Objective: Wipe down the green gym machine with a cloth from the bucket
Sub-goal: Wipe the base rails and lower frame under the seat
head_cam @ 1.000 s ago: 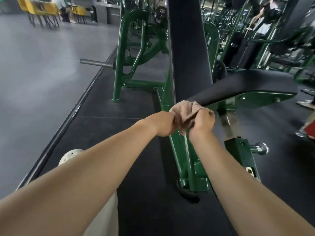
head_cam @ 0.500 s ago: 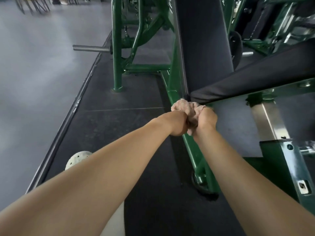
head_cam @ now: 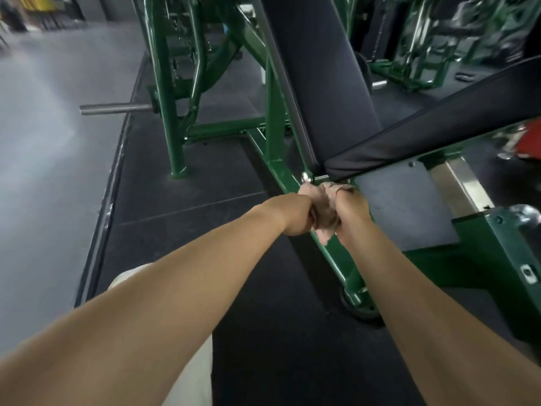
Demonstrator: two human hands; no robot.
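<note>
While both hands work low on the frame, the entry reads: 1 crumpled pinkish-beige cloth (head_cam: 323,213), bunched between the left hand (head_cam: 294,216) and the right hand (head_cam: 352,210), each grip curled tight round its own part of the fabric. The cloth is pressed on the sloping green-painted steel beam of the gym machine (head_cam: 282,171), directly under the front of the black padded seat (head_cam: 439,127) and just beside a small chrome pin (head_cam: 306,177). Risks, as judged: the loose tail hanging below the hands may snag on the pin or drag on the black rubber floor mat (head_cam: 181,230) and pick up grit. Knuckles may also strike the seat bracket on an upward stroke. Not determinable: fingertips, turned under the cloth; the beam surface beneath it; whether the cloth is wet. The bucket is out of view, and the far machines are blurred.
</note>
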